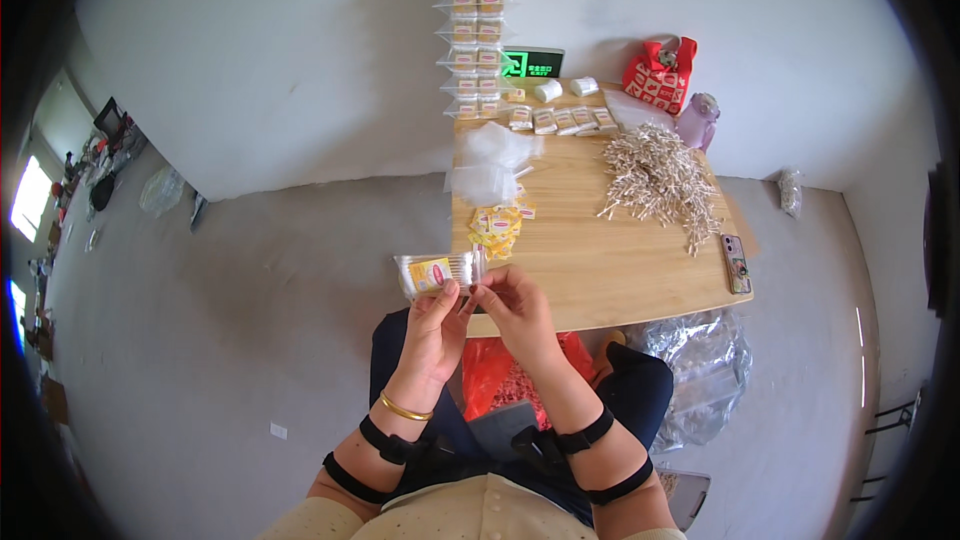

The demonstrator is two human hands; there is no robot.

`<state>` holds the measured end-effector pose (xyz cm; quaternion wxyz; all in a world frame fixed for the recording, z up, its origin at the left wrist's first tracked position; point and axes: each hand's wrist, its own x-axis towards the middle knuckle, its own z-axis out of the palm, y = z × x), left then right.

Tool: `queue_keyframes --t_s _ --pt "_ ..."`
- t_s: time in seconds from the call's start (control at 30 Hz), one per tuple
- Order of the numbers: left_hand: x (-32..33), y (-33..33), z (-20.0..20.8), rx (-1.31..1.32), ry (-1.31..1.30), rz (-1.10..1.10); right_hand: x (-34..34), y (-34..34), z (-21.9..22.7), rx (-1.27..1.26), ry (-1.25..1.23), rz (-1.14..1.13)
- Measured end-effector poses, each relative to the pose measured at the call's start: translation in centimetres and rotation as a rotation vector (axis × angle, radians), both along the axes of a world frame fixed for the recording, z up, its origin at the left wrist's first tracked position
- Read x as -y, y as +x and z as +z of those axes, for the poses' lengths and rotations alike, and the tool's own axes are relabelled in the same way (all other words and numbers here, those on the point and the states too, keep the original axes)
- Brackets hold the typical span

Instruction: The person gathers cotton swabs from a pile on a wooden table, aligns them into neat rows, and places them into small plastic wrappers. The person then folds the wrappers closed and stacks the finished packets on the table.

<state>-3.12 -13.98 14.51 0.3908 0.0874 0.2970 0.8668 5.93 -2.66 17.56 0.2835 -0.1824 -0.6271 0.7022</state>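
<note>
Between my hands, just off the table's near left corner, is a clear plastic bag of cotton swabs (pixel 455 270) with a yellow label card in it. My left hand (pixel 436 328) grips its lower edge, thumb on the front. At the bag's right end, my right hand (pixel 520 312) pinches the clear plastic between thumb and fingers. Just beyond the bag lies a heap of yellow label cards (pixel 495 230). Behind those is a pile of empty clear bags (pixel 490 162). A large heap of loose cotton swabs (pixel 660 175) covers the right part of the wooden table (pixel 590 275).
Filled packs are stacked in a tall column (pixel 476 32) at the back left; a row of packs (pixel 562 120) lies beside it. A red bag (pixel 660 75), purple bottle (pixel 698 122) and phone (pixel 737 264) line the right side. Below are a red plastic bag (pixel 490 375) and clear plastic sacks (pixel 700 380).
</note>
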Motion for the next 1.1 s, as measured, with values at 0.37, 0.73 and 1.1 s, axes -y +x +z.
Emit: queue_keyframes --t_s 0.37,0.73,1.1 --pt "-0.8 0.0 5.4 -1.016 -0.434 -0.131 -4.2 6.8 4.9 0.118 0.617 0.010" --pt "-1.7 2.3 4.8 -1.008 -0.432 -0.154 -4.6 8.9 1.3 0.094 -0.007 0.140" --pt "-3.0 2.1 5.1 -0.905 -0.392 -0.059 -5.2 8.1 0.9 -0.044 -0.008 -0.004"
